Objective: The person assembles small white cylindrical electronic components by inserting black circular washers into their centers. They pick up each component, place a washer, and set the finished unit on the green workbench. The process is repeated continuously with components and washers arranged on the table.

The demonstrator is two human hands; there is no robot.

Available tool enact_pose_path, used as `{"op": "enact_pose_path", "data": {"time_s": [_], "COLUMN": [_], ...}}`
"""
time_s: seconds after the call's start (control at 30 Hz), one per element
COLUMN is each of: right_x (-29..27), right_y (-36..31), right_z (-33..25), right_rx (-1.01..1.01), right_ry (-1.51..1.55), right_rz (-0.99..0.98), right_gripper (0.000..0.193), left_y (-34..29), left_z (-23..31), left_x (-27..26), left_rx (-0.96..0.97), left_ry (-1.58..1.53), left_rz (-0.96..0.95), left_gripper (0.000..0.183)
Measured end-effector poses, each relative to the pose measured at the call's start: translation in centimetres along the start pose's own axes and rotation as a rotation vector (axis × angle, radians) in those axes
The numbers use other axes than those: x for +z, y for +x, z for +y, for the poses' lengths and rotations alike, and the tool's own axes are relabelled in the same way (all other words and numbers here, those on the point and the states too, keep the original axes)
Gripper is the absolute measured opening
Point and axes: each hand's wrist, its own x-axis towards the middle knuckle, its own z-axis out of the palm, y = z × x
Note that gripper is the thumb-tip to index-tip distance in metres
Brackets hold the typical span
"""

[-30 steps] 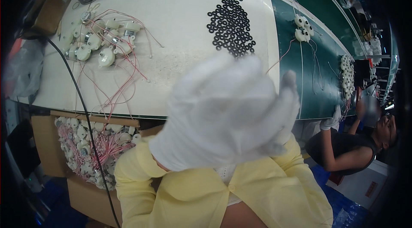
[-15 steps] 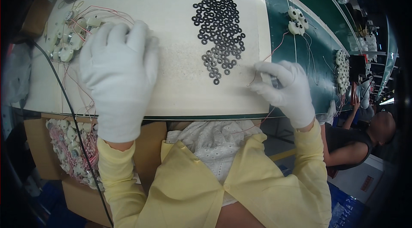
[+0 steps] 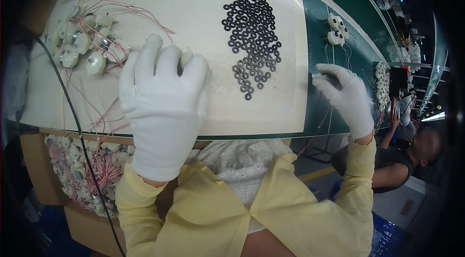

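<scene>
Head view: gloved and bent over the white-topped desk (image 3: 271, 119), the left hand (image 3: 164, 97) appears to grasp a pale and dark piece (image 3: 186, 57) between thumb and fingers, though most of it is covered. The right hand (image 3: 346, 97) pinches a small part (image 3: 332, 80) between thumb and forefinger above the green strip (image 3: 315, 24); its exact shape is hidden. Left of the left hand lies a loose cluster of white units (image 3: 96, 63) with pink wires (image 3: 167, 29); between the two hands, farther up, spread the black rings (image 3: 252, 27).

To handle these well, I would take each piece by its body, never by a wire, since a tug could strain the joint. The left grip ought to be firm but light, lifted clear of tangled leads. Near the small group of units (image 3: 335, 38), a raised right wrist should avoid snagging, and a path round the rings avoids scattering them
</scene>
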Motion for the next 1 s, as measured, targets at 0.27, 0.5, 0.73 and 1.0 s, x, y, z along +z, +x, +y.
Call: {"op": "enact_pose_path", "data": {"time_s": [0.27, 0.5, 0.73, 1.0], "right_x": [1.1, 4.3, 4.1, 3.6], "right_y": [0.3, 1.0, 2.3, 2.3], "right_z": [-3.2, -2.8, -3.9, -6.1], "right_rx": [0.237, 0.066, -0.577, -0.746], "right_ry": [0.666, 0.683, 0.1, -0.495], "right_rz": [-0.313, -0.232, -0.076, 0.027], "right_gripper": [0.033, 0.028, 0.028, 0.035], "left_y": [-3.3, -3.5, -4.1, -3.9], "left_z": [-0.4, -0.6, -0.9, -0.9], "left_x": [0.0, 0.5, 0.9, 0.8], "left_rx": [0.043, -0.024, -0.015, -0.021], "left_ry": [-0.208, -0.293, -0.287, -0.294], "left_rz": [-0.025, -0.068, -0.035, -0.04], "left_gripper": [0.043, 0.066, 0.066, 0.064]}}
